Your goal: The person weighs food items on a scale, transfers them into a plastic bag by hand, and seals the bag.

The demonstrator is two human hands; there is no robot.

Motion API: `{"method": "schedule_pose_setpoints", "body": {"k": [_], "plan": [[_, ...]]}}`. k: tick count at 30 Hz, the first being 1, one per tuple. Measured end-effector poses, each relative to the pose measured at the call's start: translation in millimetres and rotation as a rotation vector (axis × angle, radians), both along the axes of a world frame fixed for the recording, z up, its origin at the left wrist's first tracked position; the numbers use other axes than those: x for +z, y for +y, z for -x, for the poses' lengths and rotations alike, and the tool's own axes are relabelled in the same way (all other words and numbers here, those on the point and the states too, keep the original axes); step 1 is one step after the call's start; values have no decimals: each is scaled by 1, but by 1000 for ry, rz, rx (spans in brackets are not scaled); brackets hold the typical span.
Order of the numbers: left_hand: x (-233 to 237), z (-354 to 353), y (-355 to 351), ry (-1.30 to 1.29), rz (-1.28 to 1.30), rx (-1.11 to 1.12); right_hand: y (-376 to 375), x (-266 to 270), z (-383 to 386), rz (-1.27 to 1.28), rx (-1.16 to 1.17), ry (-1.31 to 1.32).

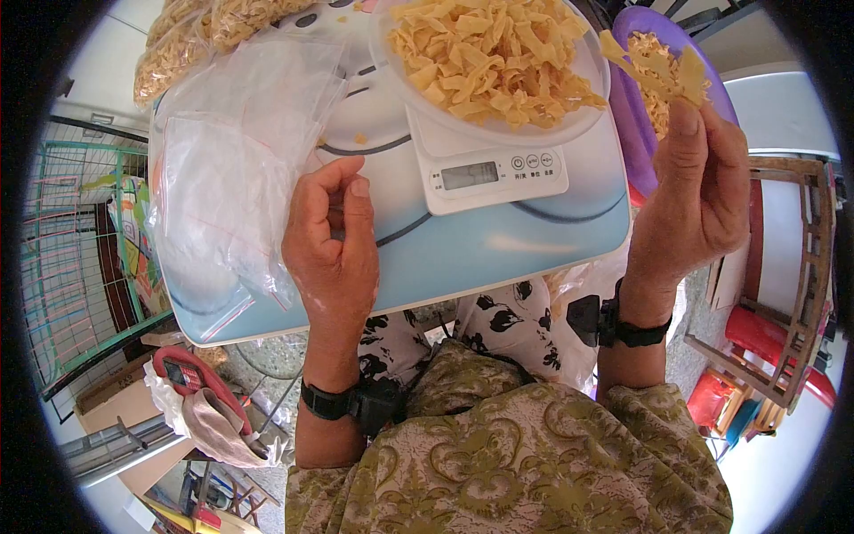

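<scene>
My right hand (698, 191) is raised at the right, thumb and fingers pinching a few flat yellow dried strips (663, 71). Below them is a purple basin (640, 165) with more pale dried pieces in it. My left hand (334, 231) is at the table's front, fingers curled and thumb near the index finger, with nothing visible in it. Beside it lie clear zip bags (222, 178). A white kitchen scale (498, 182) with a display carries a whitish bowl (405, 84) heaped with yellow dried strips (498, 58).
The blue-white table (427, 285) has rounded corners. Filled clear bags (191, 44) lie at the far left. At left stand a green wire cage (76, 258) and a red container (200, 378) with a cloth. A wooden frame (801, 285) stands at right.
</scene>
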State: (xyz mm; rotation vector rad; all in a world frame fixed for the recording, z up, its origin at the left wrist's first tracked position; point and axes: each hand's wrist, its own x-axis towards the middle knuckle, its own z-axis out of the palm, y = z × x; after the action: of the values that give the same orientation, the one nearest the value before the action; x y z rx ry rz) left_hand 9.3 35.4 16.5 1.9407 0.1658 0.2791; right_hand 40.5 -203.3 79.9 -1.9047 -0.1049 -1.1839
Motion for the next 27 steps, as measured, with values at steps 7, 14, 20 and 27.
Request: {"method": "schedule_pose_setpoints", "body": {"k": [7, 14, 20, 27], "plan": [[-2, -1, 1, -29, -18, -2, -18, 4, 1, -30, -121, 15], [-1, 0, 1, -13, 5, -3, -65, 3, 2, 225, -359, 19], [-2, 0, 1, -26, -18, -7, -102, 3, 5, 413, -535, 185], [-5, -1, 2, -28, -18, 1, -88, 0, 10, 257, -426, 355]]}}
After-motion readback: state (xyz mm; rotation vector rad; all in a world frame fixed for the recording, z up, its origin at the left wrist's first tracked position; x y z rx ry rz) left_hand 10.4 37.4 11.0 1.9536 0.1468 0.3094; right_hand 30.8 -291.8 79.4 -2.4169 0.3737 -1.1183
